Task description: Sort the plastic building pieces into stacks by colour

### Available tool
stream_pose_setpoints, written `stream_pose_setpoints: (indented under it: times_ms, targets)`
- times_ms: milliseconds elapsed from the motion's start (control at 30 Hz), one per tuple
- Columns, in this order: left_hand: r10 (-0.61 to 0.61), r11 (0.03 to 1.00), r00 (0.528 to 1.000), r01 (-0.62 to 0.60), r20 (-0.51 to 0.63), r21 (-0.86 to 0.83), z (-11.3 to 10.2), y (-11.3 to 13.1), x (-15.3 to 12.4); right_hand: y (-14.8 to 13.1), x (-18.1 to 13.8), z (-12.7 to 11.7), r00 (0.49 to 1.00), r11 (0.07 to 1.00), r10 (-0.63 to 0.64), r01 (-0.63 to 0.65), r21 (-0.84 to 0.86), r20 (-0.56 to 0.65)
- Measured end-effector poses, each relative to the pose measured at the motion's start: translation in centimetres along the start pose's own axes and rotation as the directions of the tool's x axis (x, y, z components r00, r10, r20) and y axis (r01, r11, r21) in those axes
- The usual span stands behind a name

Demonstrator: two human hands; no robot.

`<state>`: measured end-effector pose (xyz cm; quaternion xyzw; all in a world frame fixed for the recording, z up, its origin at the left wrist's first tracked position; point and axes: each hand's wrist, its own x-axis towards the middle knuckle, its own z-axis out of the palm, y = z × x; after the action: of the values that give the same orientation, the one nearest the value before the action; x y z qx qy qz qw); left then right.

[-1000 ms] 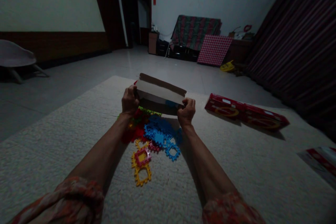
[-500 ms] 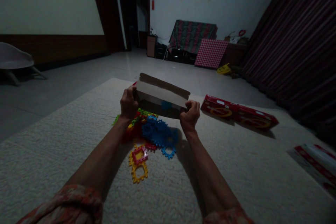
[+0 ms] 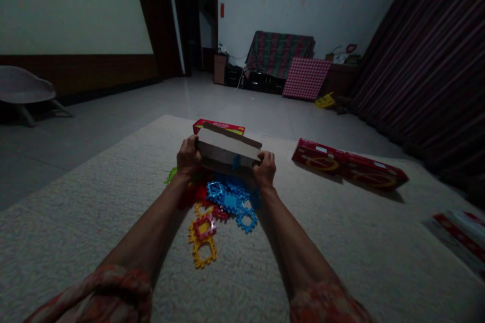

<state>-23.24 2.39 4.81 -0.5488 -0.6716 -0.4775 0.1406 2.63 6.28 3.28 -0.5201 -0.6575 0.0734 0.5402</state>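
An open cardboard box (image 3: 229, 144), pale inside with a raised flap, is held between my two hands above the mat. My left hand (image 3: 188, 155) is closed on its left end, and my right hand (image 3: 265, 167) grips the right end. Inside the box a small blue piece (image 3: 236, 162) shows. Below it lies a heap of toothed plastic building pieces: blue ones (image 3: 230, 201), red ones (image 3: 195, 194), and a green one (image 3: 171, 175) partly behind my left wrist. Nearer to me are a pink square frame (image 3: 204, 227) and yellow frames (image 3: 205, 253).
Behind the held box stands a red and green box (image 3: 223, 127). Two dark red cartons (image 3: 348, 165) lie to the right on the pale mat (image 3: 113, 197). Another red and white package (image 3: 462, 237) sits at the right edge. A low chair (image 3: 28, 88) stands at far left.
The box has come lower and nearer the heap, still in both hands. My right hand has shifted left and down. The red and green box behind is now exposed.
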Motion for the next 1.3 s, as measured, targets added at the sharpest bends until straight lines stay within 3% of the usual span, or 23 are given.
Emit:
stream_pose_setpoints:
  times_ms: [200,333,500,700,833,1000,1133,1200,1233,1300]
  targets:
    - [0.001,0.998,1.000,0.000,-0.015,0.058,0.1,0.1,0.5,-0.5,1.0,0.0,1.000,0.999,0.013,-0.012,-0.044,0.028]
    - [-0.015,0.995,0.988,0.000,0.155,0.100,-0.4,1.7,-0.3,-0.2,1.3,-2.9,0.987,0.985,0.071,-0.047,-0.164,0.147]
    - [-0.032,0.982,0.904,-0.050,0.426,0.180,0.4,7.3,-1.9,2.0,2.1,-9.9,0.935,0.900,0.230,-0.100,-0.424,0.269]
    - [0.027,0.990,0.776,-0.106,0.630,0.089,2.3,16.6,-4.8,6.0,1.5,-20.1,0.867,0.727,0.438,-0.185,-0.662,0.238]
    - [0.008,0.995,0.683,-0.077,0.730,0.061,3.2,20.3,-7.7,8.3,0.0,-24.0,0.832,0.644,0.509,-0.199,-0.738,0.220]
    - [-0.040,0.996,0.612,-0.042,0.789,0.082,4.0,21.2,-9.9,8.7,-1.6,-24.8,0.791,0.601,0.566,-0.205,-0.772,0.231]
    - [-0.036,0.994,0.611,-0.059,0.790,0.092,4.2,21.0,-10.1,6.3,-2.2,-24.4,0.915,0.624,0.377,-0.135,-0.769,0.146]
    - [-0.031,0.994,0.616,-0.065,0.787,0.090,4.2,21.0,-10.0,4.7,-2.3,-23.8,0.941,0.658,0.288,-0.058,-0.751,0.180]
    - [-0.029,0.994,0.619,-0.067,0.785,0.089,4.2,21.0,-10.0,4.0,-2.2,-23.4,0.926,0.675,0.294,-0.025,-0.737,0.237]
    - [-0.028,0.993,0.617,-0.070,0.786,0.091,4.1,21.1,-10.0,3.2,-2.0,-22.3,0.849,0.690,0.382,0.001,-0.724,0.365]
